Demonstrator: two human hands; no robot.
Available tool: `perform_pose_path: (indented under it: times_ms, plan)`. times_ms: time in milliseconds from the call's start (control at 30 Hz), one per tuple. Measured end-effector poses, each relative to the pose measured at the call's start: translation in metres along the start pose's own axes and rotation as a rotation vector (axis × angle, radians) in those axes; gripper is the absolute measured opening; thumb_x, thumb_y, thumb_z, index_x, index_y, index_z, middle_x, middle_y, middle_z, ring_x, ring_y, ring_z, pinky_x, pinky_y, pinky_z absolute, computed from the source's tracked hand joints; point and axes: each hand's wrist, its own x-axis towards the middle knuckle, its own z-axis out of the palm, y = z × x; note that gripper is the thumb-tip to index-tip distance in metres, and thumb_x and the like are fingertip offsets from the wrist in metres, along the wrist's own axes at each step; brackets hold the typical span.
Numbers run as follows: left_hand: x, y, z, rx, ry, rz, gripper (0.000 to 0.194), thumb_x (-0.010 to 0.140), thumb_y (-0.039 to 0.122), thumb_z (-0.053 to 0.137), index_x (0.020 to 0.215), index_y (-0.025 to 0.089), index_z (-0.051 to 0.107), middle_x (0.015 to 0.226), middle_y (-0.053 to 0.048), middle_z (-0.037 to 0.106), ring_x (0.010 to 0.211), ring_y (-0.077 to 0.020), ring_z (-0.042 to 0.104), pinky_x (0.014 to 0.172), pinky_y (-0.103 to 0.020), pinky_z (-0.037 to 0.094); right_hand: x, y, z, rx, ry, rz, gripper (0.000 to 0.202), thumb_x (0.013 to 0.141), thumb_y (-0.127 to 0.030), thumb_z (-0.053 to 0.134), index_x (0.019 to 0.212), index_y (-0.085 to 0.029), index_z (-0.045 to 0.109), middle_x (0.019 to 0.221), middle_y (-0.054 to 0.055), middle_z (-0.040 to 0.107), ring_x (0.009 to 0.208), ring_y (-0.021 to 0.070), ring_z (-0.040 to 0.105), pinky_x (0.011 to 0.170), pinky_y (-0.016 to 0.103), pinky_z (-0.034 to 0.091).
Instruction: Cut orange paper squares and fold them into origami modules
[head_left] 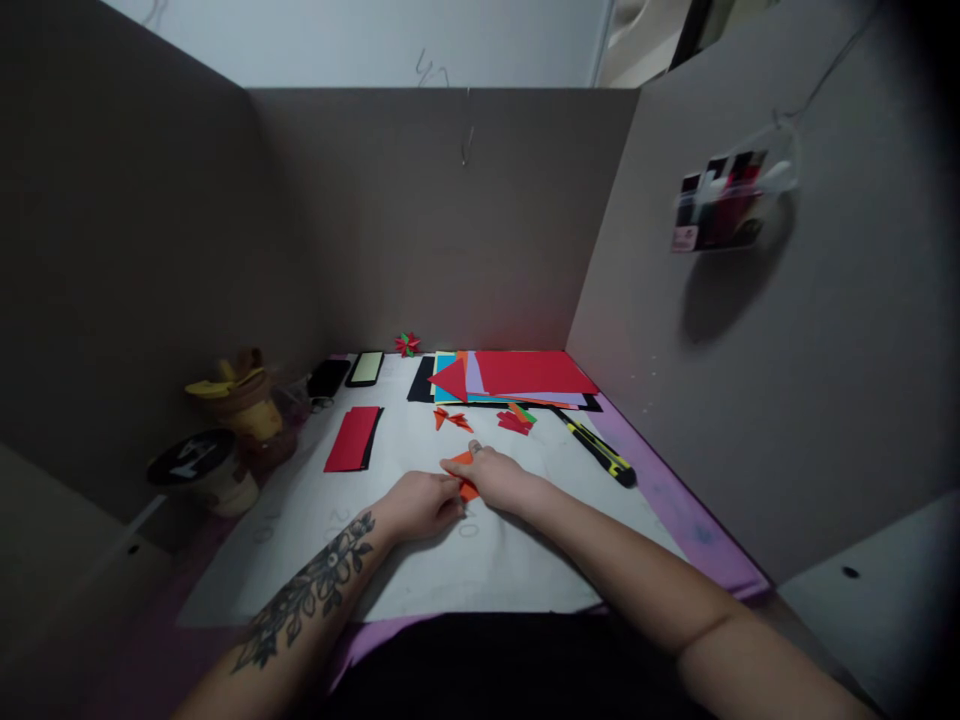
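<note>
A small piece of orange paper (469,491) lies on the white sheet in front of me, partly covered by my fingers. My left hand (426,505) is closed, its fingertips at the paper's left edge. From the right, my right hand (501,476) lies over the paper, holding it down with a finger reaching across. Just beyond are folded orange paper pieces (453,420) and a small pile of red, orange and green strips (517,419). A yellow and black utility knife (598,449) rests to the right.
Stacked coloured sheets (536,373) lie at the back, beside a phone (365,369) and a red-green paper ornament (407,345). Red paper rectangles (352,439) are at left. A lidded cup (202,470) and a tool-filled pot (244,405) stand near the left panel; a plastic pouch (724,200) hangs right.
</note>
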Motion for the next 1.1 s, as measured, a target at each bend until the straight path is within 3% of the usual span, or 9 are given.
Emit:
perform_pose_path:
  times_ms: [200, 467, 567, 667, 767, 933, 1100]
  plan:
    - [-0.001, -0.002, 0.001, -0.014, 0.018, -0.015, 0.018, 0.084, 0.033, 0.046, 0.081, 0.02, 0.058, 0.073, -0.003, 0.065, 0.064, -0.0174, 0.061, 0.057, -0.025, 0.038, 0.0, 0.005, 0.003, 0.057, 0.011, 0.014, 0.05, 0.086, -0.027, 0.044, 0.134, -0.041, 0.04, 0.126, 0.011, 0.047, 0.096, 0.0265, 0.056, 0.076, 0.035, 0.043]
    - [-0.001, -0.002, 0.002, -0.106, 0.013, -0.036, 0.021, 0.084, 0.035, 0.048, 0.091, 0.021, 0.061, 0.08, -0.004, 0.068, 0.073, -0.0169, 0.063, 0.064, -0.024, 0.04, -0.004, 0.018, 0.012, 0.015, 0.077, 0.171, 0.051, 0.083, -0.015, 0.043, 0.134, -0.021, 0.045, 0.123, 0.019, 0.047, 0.092, 0.0248, 0.059, 0.076, 0.032, 0.043]
    - [-0.001, -0.002, 0.002, -0.15, 0.013, -0.052, 0.023, 0.085, 0.035, 0.046, 0.095, 0.022, 0.062, 0.083, -0.005, 0.068, 0.077, -0.0173, 0.063, 0.067, -0.024, 0.041, -0.003, 0.024, 0.016, 0.023, 0.128, 0.208, 0.044, 0.082, -0.011, 0.043, 0.125, -0.013, 0.051, 0.118, 0.019, 0.051, 0.089, 0.0229, 0.059, 0.075, 0.03, 0.042]
    - [-0.001, -0.002, 0.003, -0.165, 0.016, -0.061, 0.024, 0.085, 0.034, 0.045, 0.097, 0.022, 0.062, 0.085, -0.005, 0.068, 0.079, -0.0177, 0.063, 0.069, -0.024, 0.042, -0.002, 0.029, 0.016, 0.132, 0.236, 0.159, 0.033, 0.085, -0.013, 0.04, 0.113, -0.016, 0.058, 0.107, 0.013, 0.056, 0.09, 0.0205, 0.059, 0.075, 0.028, 0.041]
    - [-0.001, -0.003, 0.003, -0.155, 0.024, -0.067, 0.022, 0.085, 0.034, 0.045, 0.094, 0.022, 0.062, 0.084, -0.005, 0.068, 0.077, -0.0173, 0.062, 0.068, -0.024, 0.041, 0.005, 0.029, 0.012, 0.28, 0.324, 0.089, 0.033, 0.086, -0.013, 0.038, 0.114, -0.019, 0.056, 0.109, 0.008, 0.058, 0.096, 0.0177, 0.057, 0.078, 0.025, 0.04]
    - [-0.001, -0.001, 0.0, -0.136, 0.032, -0.067, 0.017, 0.084, 0.031, 0.046, 0.08, 0.02, 0.059, 0.075, -0.002, 0.065, 0.066, -0.0149, 0.059, 0.061, -0.023, 0.038, 0.021, 0.026, 0.004, 0.382, 0.242, 0.055, 0.039, 0.073, -0.014, 0.053, 0.112, -0.019, 0.054, 0.112, 0.007, 0.059, 0.094, 0.0173, 0.057, 0.074, 0.025, 0.04]
    - [-0.002, 0.0, 0.0, -0.199, 0.08, -0.072, 0.015, 0.083, 0.03, 0.048, 0.084, 0.022, 0.06, 0.08, -0.002, 0.066, 0.071, -0.0153, 0.06, 0.063, -0.023, 0.039, 0.025, 0.031, 0.006, 0.501, 0.205, 0.09, 0.014, 0.067, -0.022, 0.058, 0.079, -0.017, 0.061, 0.082, 0.002, 0.063, 0.075, 0.0154, 0.055, 0.063, 0.023, 0.038]
